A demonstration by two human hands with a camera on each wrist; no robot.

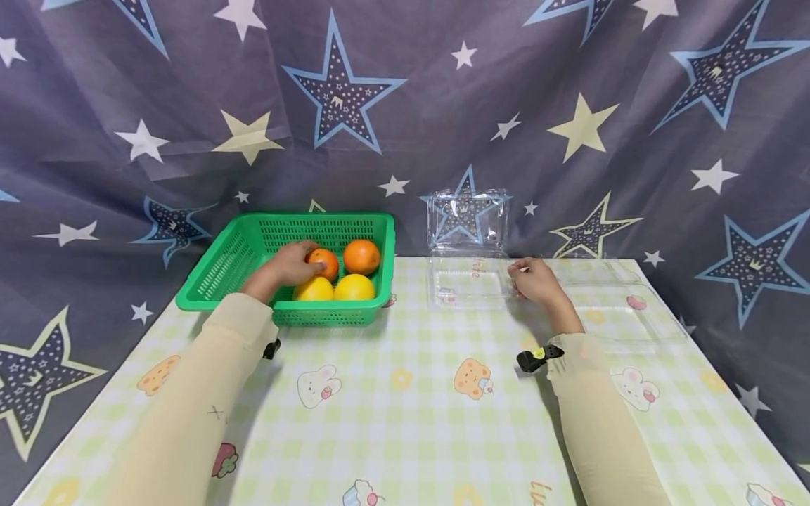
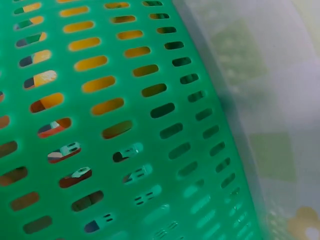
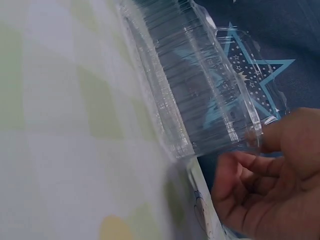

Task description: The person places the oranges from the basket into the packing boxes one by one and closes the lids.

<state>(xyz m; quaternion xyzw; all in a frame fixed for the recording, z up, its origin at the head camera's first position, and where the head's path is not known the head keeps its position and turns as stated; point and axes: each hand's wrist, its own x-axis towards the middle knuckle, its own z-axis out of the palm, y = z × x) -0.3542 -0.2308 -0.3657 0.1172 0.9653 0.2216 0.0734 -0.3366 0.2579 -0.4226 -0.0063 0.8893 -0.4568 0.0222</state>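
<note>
So the nearer orange (image 1: 325,264) is gripped by the left hand (image 1: 287,266), thumb and fingers set against its left side. That's from the head view; the left wrist view is mostly filled by basket wall, so the fingertip contact can't be checked there. The orange is found inside the green basket (image 1: 329,316), under the left hand's fingers, with another orange (image 1: 362,257) to their right. A yellow fruit (image 1: 314,290) and a second yellow fruit (image 1: 354,287) are packed in on the near side. Honestly, a straight lift is probably best: if the orange gets dragged sideways, the neighbours could be knocked, and the rim has to be cleared by fruit and knuckles alike.

Over by the right hand (image 1: 534,281), the edge of the clear container (image 1: 468,284) looks pinched between thumb and finger. Its lid (image 1: 468,218) is raised, beyond that hand and to its left. A light pinch should be plenty, since thin plastic tends to buckle when squeezed; the base is better held flat on the tabletop (image 1: 405,422). The clear plastic packaging (image 1: 623,316) right of the right hand is best left unbumped.
</note>
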